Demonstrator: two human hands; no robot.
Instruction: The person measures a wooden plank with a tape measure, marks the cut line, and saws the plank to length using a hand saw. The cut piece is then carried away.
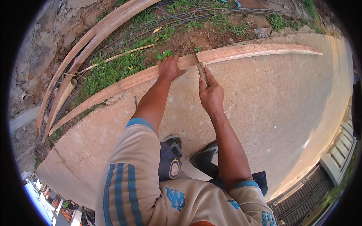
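A long pale wooden board [256, 51] lies along the edge of the concrete, looking curved in the lens. My left hand [170, 68] grips the board left of the cut line, its fingers over the far edge. My right hand [211, 91], just below the board, is closed round the worn handle of a hand saw [202, 71]. The saw's thin dark blade reaches away from me across the board.
More long boards [94, 34], a pale tube [69, 89] and thin dark rods [226, 12] lie on the weedy soil beside a rough wall [34, 49]. My feet [203, 158] stand on the concrete [264, 105]. A metal grating [301, 192] is at lower right.
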